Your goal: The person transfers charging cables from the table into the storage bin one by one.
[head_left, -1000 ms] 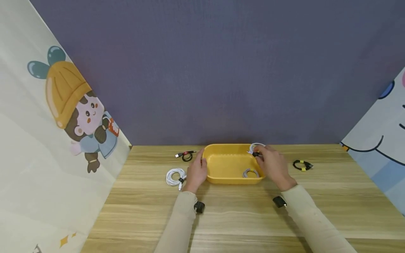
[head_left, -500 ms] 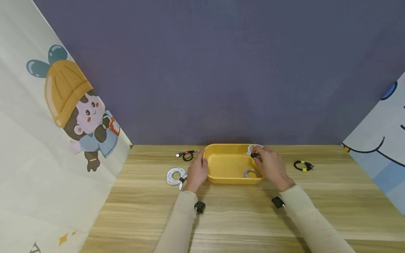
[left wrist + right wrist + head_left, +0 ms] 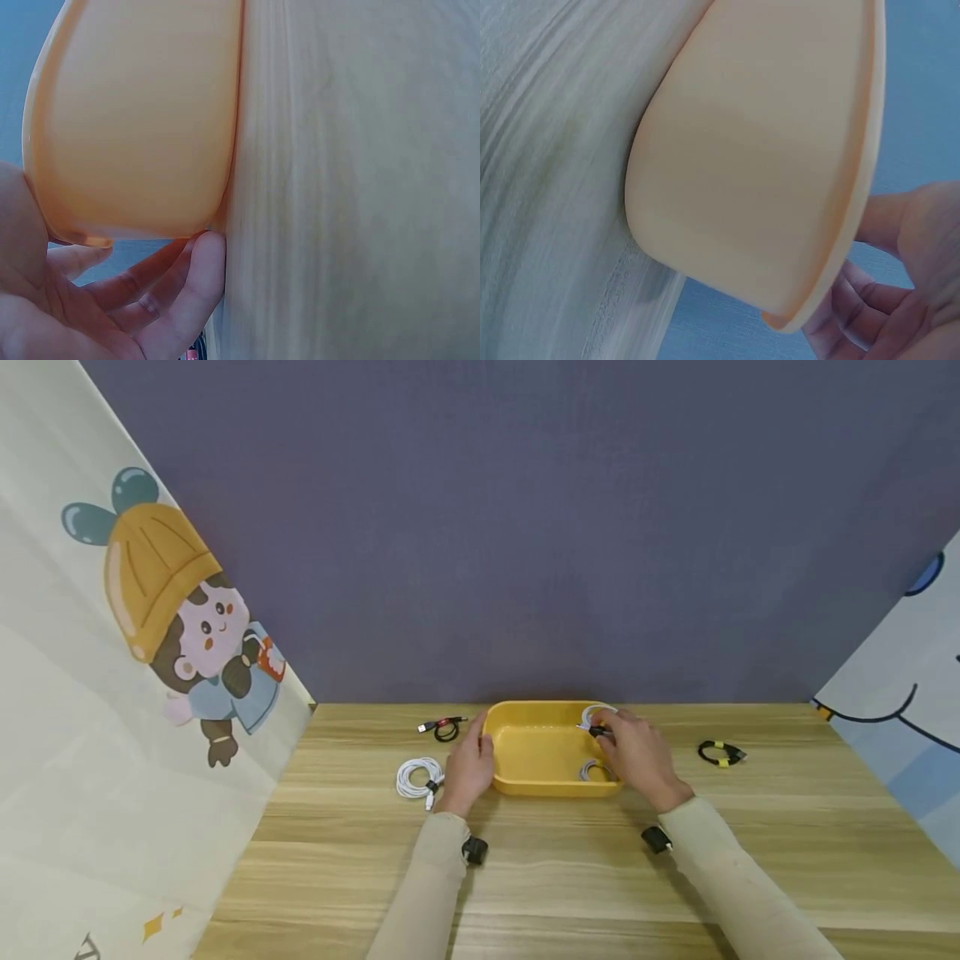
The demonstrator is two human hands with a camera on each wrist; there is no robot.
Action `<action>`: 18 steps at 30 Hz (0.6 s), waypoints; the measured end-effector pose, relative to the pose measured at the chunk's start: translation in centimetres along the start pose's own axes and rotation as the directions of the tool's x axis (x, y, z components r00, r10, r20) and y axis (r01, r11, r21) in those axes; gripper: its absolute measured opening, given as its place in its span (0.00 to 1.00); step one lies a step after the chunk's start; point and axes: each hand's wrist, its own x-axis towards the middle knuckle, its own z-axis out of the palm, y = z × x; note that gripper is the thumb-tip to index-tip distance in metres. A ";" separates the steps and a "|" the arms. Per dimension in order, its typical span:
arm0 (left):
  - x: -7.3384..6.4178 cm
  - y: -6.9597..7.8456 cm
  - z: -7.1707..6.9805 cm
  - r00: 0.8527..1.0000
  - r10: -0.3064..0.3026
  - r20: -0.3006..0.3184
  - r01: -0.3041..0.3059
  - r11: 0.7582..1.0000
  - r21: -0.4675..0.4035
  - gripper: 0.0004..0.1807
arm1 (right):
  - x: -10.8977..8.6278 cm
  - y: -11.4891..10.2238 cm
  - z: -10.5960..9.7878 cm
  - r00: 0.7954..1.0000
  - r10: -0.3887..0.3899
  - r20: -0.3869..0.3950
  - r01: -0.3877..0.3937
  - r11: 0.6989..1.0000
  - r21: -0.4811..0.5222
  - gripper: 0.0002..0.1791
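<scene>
At the yellow tray's [image 3: 547,789] far rim, the right grip [image 3: 637,753] pinches a white cable [image 3: 587,712] looping forward.

No readable text; dark letter-like mark [image 3: 87,948] on pale left wall [image 3: 52,752], shape unclear.

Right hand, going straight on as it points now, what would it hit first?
The right hand, pinching a white cable, would probably meet the far side of the yellow tray; height is unclear, so possibly the dark wall.
</scene>
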 end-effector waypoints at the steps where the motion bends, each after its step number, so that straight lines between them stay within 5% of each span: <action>1: 0.0 0.0 0.0 1.000 -0.002 0.000 0.002 1.000 0.001 0.25 | 0.0 0.0 0.0 1.000 -0.002 0.006 0.002 1.000 0.001 0.13; 18: 0.0 -0.1 0.0 1.000 0.012 -0.008 -0.012 1.000 -0.003 0.25 | 0.0 0.2 0.7 0.997 -0.005 0.076 0.005 1.000 -0.007 0.13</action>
